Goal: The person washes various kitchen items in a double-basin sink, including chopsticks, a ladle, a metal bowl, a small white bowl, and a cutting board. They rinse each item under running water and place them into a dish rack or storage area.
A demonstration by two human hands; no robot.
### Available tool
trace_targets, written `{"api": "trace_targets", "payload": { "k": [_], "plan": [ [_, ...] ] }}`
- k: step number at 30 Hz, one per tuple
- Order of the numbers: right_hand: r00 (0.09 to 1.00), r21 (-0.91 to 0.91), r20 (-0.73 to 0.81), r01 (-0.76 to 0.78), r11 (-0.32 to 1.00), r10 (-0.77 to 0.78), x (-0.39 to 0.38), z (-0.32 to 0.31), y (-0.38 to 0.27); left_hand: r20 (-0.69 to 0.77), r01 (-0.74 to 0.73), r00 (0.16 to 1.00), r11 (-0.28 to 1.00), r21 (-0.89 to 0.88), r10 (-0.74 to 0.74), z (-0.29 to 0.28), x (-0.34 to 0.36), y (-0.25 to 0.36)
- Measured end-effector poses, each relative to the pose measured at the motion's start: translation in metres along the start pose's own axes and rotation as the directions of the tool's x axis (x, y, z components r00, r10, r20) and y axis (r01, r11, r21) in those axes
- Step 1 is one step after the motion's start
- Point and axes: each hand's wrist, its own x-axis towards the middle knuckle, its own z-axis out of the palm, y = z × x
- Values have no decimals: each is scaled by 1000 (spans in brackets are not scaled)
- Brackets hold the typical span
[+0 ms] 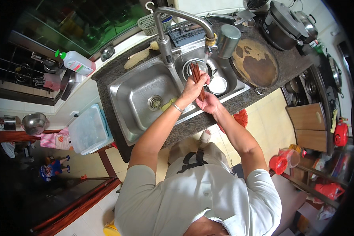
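A bundle of reddish-brown chopsticks (195, 70) is held over the front edge of the right sink basin. My left hand (193, 85) wraps around its middle, with the upper ends sticking out past the fingers. At the lower ends, my right hand (209, 104) is turned palm up, its fingers curled against the sticks. Water runs from the faucet (167, 53) just beyond the bundle. In the right basin lie a white bowl (217, 85) and a round metal dish (189, 66), partly hidden by the chopsticks and my left hand.
The left basin (133, 94) has a drain strainer and a yellow-green scrap (168, 104). A metal canister (228, 41) and a large round brown board (255, 63) stand right of the sink. A soap bottle (78, 63) sits at the left sill, above a lidded plastic box (88, 129).
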Motion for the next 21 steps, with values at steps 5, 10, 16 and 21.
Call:
{"api": "trace_targets", "payload": {
  "k": [5,10,16,21],
  "plan": [
    [998,-29,5,60,998,-60,10,33,40,-13,86,996,991,106,-85,-43,-36,4],
    [987,13,162,5,1000,-7,30,79,132,-32,73,997,994,87,-70,-130,-82,44],
    [999,154,45,20,988,-27,40,129,206,-50,-129,991,972,-196,122,-234,-99,142],
    [994,6,-53,100,995,-99,44,118,215,-2,36,999,879,476,-40,-279,-116,104]
  ]
}}
